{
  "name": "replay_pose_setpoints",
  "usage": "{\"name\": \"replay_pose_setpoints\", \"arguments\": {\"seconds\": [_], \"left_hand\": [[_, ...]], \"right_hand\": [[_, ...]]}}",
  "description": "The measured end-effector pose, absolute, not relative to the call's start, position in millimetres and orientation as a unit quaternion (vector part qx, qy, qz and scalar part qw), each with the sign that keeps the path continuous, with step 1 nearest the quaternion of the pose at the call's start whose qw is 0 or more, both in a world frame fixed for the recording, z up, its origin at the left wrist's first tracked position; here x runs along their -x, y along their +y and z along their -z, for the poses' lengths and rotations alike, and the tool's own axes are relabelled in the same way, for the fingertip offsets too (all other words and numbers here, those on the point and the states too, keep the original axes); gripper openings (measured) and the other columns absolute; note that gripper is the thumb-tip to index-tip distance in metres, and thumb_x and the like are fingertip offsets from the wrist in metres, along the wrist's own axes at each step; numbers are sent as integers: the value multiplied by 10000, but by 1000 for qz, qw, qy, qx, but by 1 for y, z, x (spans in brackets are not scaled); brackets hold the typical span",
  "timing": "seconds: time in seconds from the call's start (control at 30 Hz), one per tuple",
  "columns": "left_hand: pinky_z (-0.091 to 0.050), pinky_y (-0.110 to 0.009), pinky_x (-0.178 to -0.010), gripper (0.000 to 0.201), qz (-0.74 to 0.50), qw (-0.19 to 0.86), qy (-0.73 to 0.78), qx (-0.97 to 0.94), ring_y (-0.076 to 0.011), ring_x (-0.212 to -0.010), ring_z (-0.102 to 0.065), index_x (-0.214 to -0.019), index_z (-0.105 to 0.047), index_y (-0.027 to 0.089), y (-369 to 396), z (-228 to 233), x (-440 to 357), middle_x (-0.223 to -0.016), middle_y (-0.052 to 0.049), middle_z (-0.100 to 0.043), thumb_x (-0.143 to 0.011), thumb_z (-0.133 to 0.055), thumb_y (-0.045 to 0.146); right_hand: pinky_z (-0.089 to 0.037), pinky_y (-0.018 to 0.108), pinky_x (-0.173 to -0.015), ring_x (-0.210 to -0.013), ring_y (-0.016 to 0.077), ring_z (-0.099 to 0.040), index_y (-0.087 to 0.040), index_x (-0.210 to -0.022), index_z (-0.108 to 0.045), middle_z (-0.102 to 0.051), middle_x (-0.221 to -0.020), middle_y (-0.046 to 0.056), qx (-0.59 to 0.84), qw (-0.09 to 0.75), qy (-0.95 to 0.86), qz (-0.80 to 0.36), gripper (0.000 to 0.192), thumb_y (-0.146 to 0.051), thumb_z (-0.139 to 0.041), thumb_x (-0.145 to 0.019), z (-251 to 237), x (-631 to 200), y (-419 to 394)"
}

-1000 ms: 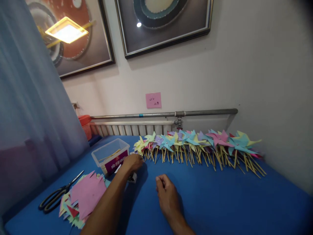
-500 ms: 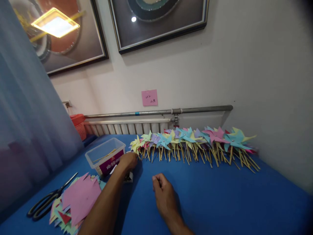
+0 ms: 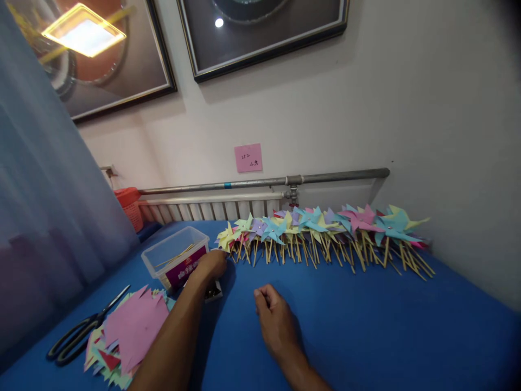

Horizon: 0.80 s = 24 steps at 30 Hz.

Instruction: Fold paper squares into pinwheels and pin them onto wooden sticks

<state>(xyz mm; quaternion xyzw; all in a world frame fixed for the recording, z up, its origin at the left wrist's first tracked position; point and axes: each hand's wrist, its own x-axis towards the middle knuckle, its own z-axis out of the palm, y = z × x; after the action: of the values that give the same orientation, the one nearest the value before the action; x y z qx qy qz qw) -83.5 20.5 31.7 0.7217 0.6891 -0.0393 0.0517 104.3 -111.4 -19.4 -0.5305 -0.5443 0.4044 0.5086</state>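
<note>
My left hand (image 3: 212, 264) reaches forward beside the clear plastic tub (image 3: 148, 263), close to the left end of a row of paper pinwheels (image 3: 311, 220) on wooden sticks. Its fingers point away and are hidden behind the back of the hand. Under that wrist sits a small open box (image 3: 213, 292) with dark little pieces inside, partly covered by my arm. My right hand (image 3: 274, 320) rests on the blue tabletop (image 3: 366, 326), fingers curled closed; whatever they may hold does not show.
A pile of cut paper pieces (image 3: 136, 328), pink on top, lies at the left, with black-handled scissors (image 3: 83, 331) alongside. Thin sticks (image 3: 177, 255) lie in the tub. Behind the table are a radiator (image 3: 203, 209), a metal pipe (image 3: 260, 183) and a red basket (image 3: 131, 206). A curtain (image 3: 49, 179) hangs left.
The view has tipped slightly downward, so the wall and pictures sit higher in it. Both hands keep nearly the same places and poses.
</note>
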Motion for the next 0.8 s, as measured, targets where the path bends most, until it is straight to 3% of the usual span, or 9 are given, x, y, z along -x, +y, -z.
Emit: {"name": "replay_pose_setpoints", "arguments": {"seconds": [0.27,0.63,0.8], "left_hand": [[-460,-255,-779,311,-27,62,689,-721,-212,-889,-697,-909,-755,148,18,-48,90,-956,-127,-772,-918,-449,202],[-466,-219,-731,392,-147,81,702,-692,-170,-840,-693,-1117,-737,113,17,-58,95,-1029,-99,-772,-949,-401,224],[-482,-226,-763,385,-158,92,695,-696,-174,-847,-696,-1117,-747,115,17,-59,91,-1033,-104,-775,-913,-426,175]], "right_hand": [[-314,243,-491,-480,129,-401,-251,-702,-501,-456,-544,-62,524,515,-542,-408,267,-424,-457,-899,16,-105,-114],[-306,243,-497,-489,125,-414,-243,-718,-519,-465,-549,-64,527,511,-542,-408,256,-412,-457,-900,15,-105,-116],[-307,241,-483,-472,124,-406,-247,-712,-509,-455,-541,-67,530,501,-547,-410,273,-437,-456,-899,15,-106,-115]]}}
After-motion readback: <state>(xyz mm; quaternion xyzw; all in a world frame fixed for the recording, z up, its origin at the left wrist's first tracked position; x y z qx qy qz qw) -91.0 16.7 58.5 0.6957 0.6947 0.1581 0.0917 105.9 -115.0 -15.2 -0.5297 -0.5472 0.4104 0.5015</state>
